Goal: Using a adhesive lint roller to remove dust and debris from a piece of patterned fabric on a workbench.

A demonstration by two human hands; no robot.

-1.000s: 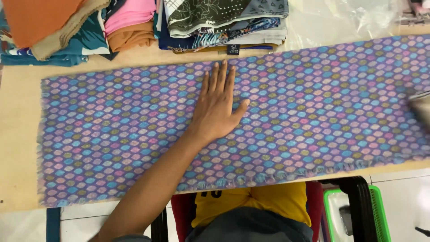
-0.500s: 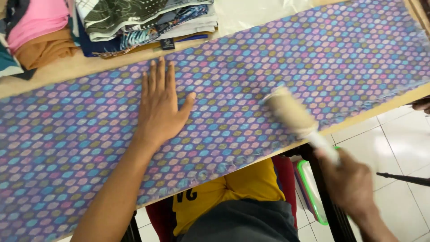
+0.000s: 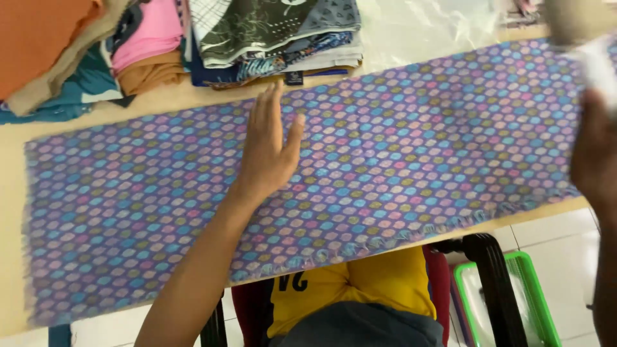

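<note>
Scarf [image 3: 411, 160] lying spread lengthwise along the wooden table [image 3: 193, 103], where I am pressing my left hand [image 3: 267, 151] flat and open on it while my right hand [image 3: 594, 141], blurred, is gripping a white-handled lint roller [image 3: 578, 32] at its far end, so rolling seems underway.

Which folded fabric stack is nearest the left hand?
The dark patterned stack straight beyond the left hand's fingertips; the pink and orange stack lies further left.

Left hand [image 3: 270, 151] flat, fingers together; right hand [image 3: 594, 151] raised, blurred.
</note>
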